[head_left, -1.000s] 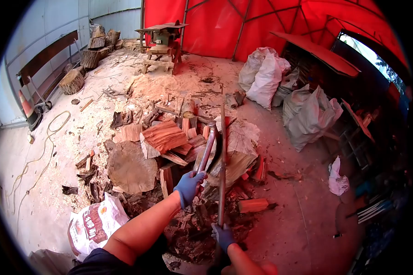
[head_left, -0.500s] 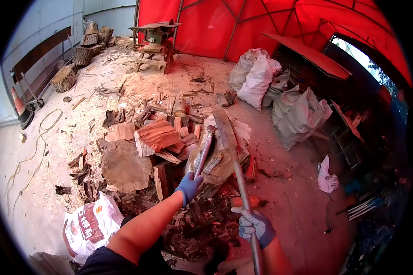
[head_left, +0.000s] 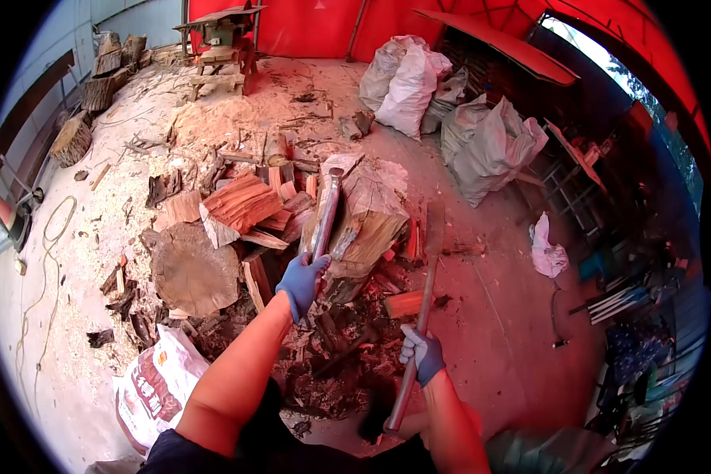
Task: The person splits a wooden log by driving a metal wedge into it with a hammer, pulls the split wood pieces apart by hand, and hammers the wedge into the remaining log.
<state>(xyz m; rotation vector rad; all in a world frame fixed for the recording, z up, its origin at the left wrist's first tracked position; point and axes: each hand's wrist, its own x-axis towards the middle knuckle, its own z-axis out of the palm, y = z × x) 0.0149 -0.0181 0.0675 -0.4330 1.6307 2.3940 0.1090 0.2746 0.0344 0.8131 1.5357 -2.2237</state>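
My left hand [head_left: 302,283], in a blue glove, is closed around the lower end of a short metal bar [head_left: 326,213] with a rounded head, held in front of a large split log [head_left: 371,217]. To the right, my right hand [head_left: 423,353], also gloved, grips the shaft of a long-handled tool [head_left: 428,296] whose flat head points away over the floor. Split red-brown firewood [head_left: 243,207] lies left of the bar, beside a round upright log face [head_left: 193,268].
Bark and wood scraps [head_left: 332,371] cover the floor before me. White sacks [head_left: 407,87] stand behind at the right, a saw table [head_left: 221,39] at the back. A printed bag [head_left: 162,383] lies lower left; a hose [head_left: 47,253] runs along the left.
The long tool has swung from over the large log to the right, with my right hand still on its shaft. My left hand keeps hold of the bar. The view has shifted right and down.
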